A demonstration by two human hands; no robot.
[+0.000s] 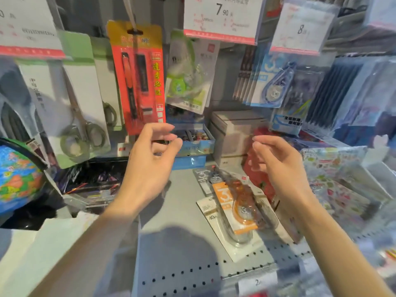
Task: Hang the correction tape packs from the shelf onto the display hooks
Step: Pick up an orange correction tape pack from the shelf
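Several correction tape packs lie in a loose pile on the grey shelf (182, 211). An orange pack (237, 206) is on top, with a white pack (216, 213) under it and a grey one (205, 179) behind. A green pack (188, 80) and blue packs (272, 82) hang on display hooks above. My left hand (150, 159) hovers over the shelf just under a red-orange pen pack (137, 78), fingers loosely curled, holding nothing. My right hand (276, 166) is raised above the pile, fingers relaxed and empty.
Scissors packs (75, 103) hang at the left, above a globe (17, 174). Price cards (220, 18) hang overhead. White boxes (233, 133) and a blue box (192, 142) stand at the back of the shelf. Sticker sheets (334, 181) lie at the right.
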